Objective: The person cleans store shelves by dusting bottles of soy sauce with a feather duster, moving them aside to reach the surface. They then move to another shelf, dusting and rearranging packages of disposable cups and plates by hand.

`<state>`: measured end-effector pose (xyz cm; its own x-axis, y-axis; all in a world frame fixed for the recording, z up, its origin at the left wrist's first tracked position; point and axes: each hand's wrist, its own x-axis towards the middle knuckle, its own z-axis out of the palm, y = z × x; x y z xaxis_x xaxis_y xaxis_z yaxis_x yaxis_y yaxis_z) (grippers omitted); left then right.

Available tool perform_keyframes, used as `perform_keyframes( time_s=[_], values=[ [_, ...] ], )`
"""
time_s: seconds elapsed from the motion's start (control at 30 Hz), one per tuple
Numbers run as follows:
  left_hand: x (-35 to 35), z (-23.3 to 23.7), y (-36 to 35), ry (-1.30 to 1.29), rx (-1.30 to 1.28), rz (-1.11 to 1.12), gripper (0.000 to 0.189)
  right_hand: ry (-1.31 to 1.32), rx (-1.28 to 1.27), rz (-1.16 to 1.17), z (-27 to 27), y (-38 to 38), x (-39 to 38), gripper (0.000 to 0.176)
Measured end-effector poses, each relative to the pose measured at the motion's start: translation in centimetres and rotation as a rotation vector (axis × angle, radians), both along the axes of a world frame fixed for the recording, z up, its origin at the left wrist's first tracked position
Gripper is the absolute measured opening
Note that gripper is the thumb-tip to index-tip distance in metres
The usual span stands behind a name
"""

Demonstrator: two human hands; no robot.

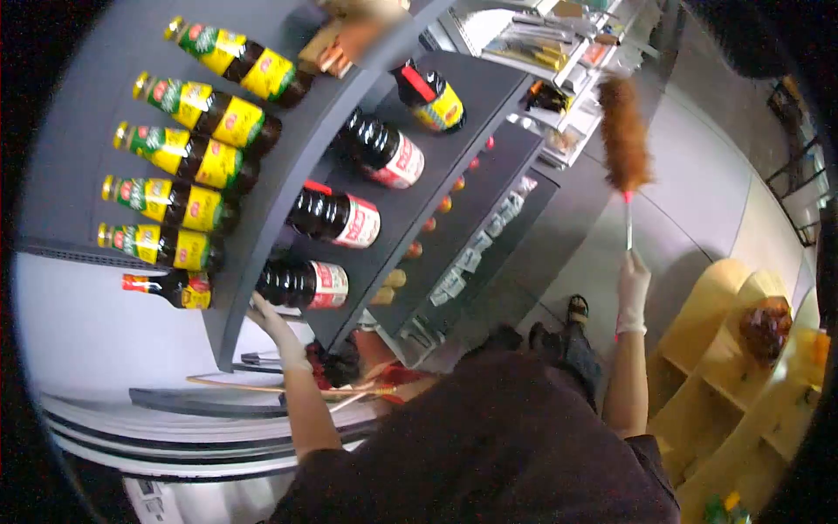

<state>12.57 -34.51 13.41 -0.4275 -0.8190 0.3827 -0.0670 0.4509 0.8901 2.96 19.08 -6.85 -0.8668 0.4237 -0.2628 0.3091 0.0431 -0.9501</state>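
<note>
My right hand (pixel 632 288), in a white glove, is closed around the handle of a brown feather duster (pixel 625 135). The duster points up and away from me, over the floor right of the shelves. On the other side my left hand (pixel 278 330), also gloved, reaches to the end of the grey shelf (pixel 301 162) with its fingers stretched out. Its fingertips are right at the shelf edge, beside a dark bottle with a red and white label (pixel 327 286). Similar large bottles (pixel 356 220) stand farther along that tier.
A row of yellow-labelled bottles (pixel 196 203) lines the upper tier. Small packets (pixel 480 244) lie along a lower shelf. Farther off is a white rack of goods (pixel 550 48). At right stands a wooden display unit (pixel 698 384) holding a dark, shiny bundle (pixel 765 330).
</note>
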Motion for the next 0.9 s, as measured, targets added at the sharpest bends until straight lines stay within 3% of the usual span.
perform_keyframes(
  time_s=[0.07, 0.13, 0.2, 0.27, 0.33, 0.37, 0.43, 0.47, 0.5, 0.53, 0.57, 0.6, 0.63, 0.67, 0.73, 0.83, 0.9],
  values=[
    [1.3, -2.0, 0.7, -0.061, -0.084, 0.197, 0.081, 0.1, 0.097, 0.009, -0.4, 1.3, -6.5, 0.037],
    [2.2, -5.1, 0.5, -0.117, -0.069, 0.405, 0.078, 0.213, 0.365, 0.222, 1.7, -0.1, -13.4, 0.036],
    [2.9, -6.9, 1.5, -0.209, -0.173, 0.388, 0.075, 0.247, 0.722, 0.413, 5.5, -3.0, -19.8, 0.033],
    [3.1, -7.8, 3.4, -0.289, -0.252, 0.364, 0.072, 0.435, 0.74, 0.525, 6.4, -6.0, -25.7, 0.031],
    [3.1, -8.9, 5.8, -0.353, -0.299, 0.33, 0.07, 0.255, 1.001, 0.843, 6.1, -9.1, -31.9, 0.03],
    [3.3, -9.9, 6.8, -0.354, -0.397, 0.31, 0.067, 0.258, 0.98, 0.862, 4.5, -9.5, -33.6, 0.03],
    [3.0, -9.8, 10.9, -0.374, -0.305, 0.274, 0.065, 0.256, 0.94, 0.902, 1.2, -9.2, -36.2, 0.031],
    [3.4, -10.1, 12.6, -0.387, -0.251, 0.261, 0.065, 0.308, 0.898, 0.839, 0.5, -7.4, -36.4, 0.031],
    [5.7, -13.8, 10.5, -0.374, -0.29, 0.182, 0.065, 0.358, 0.855, 0.782, 0.1, -5.3, -35.8, 0.031],
    [7.1, -15.9, 11.3, -0.463, -0.386, 0.19, 0.066, 0.276, 0.723, 0.677, 0.4, -3.3, -34.2, 0.03],
    [8.8, -19.2, 11.4, -0.434, -0.295, 0.119, 0.068, 0.222, 0.771, 0.671, -0.9, -0.7, -33.3, 0.032],
    [10.1, -20.6, 12.3, -0.491, -0.248, 0.043, 0.071, 0.01, 0.679, 0.689, -2.4, 1.9, -32.4, 0.036],
    [11.4, -22.0, 13.2, -0.55, -0.201, -0.032, 0.074, 0.116, 0.5, 0.544, -2.8, 3.8, -29.4, 0.039],
    [12.1, -22.3, 14.7, -0.694, -0.189, -0.122, 0.077, 0.166, 0.44, 0.48, -5.5, 6.1, -26.9, 0.034],
    [19.2, -28.3, 14.6, -1.182, -0.62, -0.127, 0.067, -0.051, 0.502, 0.425, -9.1, 8.7, -20.4, 0.036],
    [18.2, -26.9, 16.1, -1.367, -0.243, -0.525, 0.059, -0.171, 0.475, 0.365, -14.5, 8.9, -12.5, 0.037],
    [14.0, -23.5, 17.6, -1.291, 0.369, -0.615, 0.06, -0.254, 0.337, 0.362, -12.8, 5.8, -9.0, 0.039]
  ],
)
